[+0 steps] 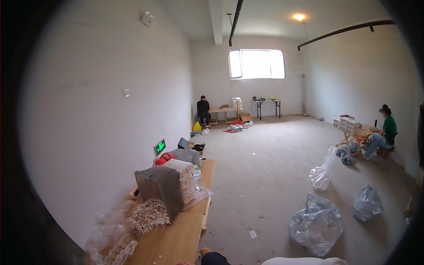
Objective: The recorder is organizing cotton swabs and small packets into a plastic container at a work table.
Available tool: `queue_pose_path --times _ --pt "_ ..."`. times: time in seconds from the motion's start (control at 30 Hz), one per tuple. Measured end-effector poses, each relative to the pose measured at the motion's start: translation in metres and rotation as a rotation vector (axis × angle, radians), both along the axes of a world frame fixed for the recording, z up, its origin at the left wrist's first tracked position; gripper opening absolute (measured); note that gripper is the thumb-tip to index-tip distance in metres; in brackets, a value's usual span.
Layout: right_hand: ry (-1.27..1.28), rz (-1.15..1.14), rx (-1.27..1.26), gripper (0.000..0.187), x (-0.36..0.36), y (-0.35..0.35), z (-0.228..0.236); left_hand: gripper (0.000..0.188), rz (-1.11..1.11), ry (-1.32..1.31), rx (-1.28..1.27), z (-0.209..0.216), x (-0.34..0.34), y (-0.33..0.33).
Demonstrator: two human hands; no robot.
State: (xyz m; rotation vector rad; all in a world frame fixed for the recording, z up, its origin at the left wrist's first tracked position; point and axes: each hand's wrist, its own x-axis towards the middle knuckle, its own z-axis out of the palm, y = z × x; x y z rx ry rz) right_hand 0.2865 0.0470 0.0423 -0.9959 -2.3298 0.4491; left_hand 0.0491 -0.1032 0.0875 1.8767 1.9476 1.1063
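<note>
Tilting near the wall-side edge of the table, the grey bin could, if knocked, send the pale pieces heaped at its mouth off the opposite edge; whether our barely visible fingers grip anything, we cannot tell.

A white-topped folding table stands below a bright window, and a lamp glows on the ceiling.

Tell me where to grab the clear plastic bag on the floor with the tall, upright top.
Probably by the upright top of the clear plastic bag, coming down from above: it rises narrow over the wider, bulging lower part, so it should bunch easily.
</note>
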Motion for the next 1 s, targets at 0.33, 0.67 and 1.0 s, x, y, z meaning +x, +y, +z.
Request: queue_pose_path --times 0.33,0.67,1.0 --pt "0.062 0.004 0.023 0.051 0.000 0.003 -0.003 0.043 0.011 -0.008 -0.018 0.003 -0.011 -0.006" --pt "0.178 -0.125 -0.315 0.050 0.008 0.007 0.007 0.042 0.230 -0.003 -0.026 0.011 -0.057 -0.060" --pt "0.066 -0.191 -0.006 0.040 0.016 0.018 -0.023 0.042 0.840 0.059 -0.132 0.038 -0.072 -0.280"
